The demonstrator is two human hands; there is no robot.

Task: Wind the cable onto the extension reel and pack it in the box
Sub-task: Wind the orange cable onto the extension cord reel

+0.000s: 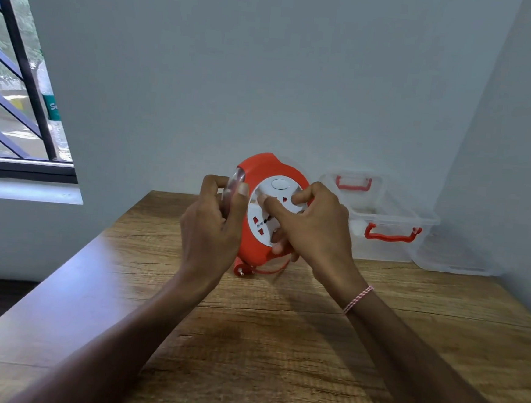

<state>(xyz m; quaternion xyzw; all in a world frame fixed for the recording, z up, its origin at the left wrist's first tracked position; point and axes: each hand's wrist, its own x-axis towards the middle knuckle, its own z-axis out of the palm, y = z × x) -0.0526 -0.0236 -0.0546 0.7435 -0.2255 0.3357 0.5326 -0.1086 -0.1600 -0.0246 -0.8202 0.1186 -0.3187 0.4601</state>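
A round orange extension reel (258, 172) with a white socket face stands on edge above the wooden table (278, 345). My left hand (213, 222) grips its left rim, thumb on the clear edge. My right hand (314, 224) rests on the white face with fingers curled around the reel's right side. A short length of orange cable (270, 270) hangs below the reel, ending in an orange plug (243, 270) that lies on the table. A clear plastic box (383, 217) with orange handles sits open at the back right.
The box's clear lid (456, 257) lies flat to its right against the wall. Walls close off the back and the right. A barred window (19, 86) is at the left, and the table's left edge drops to a dark floor.
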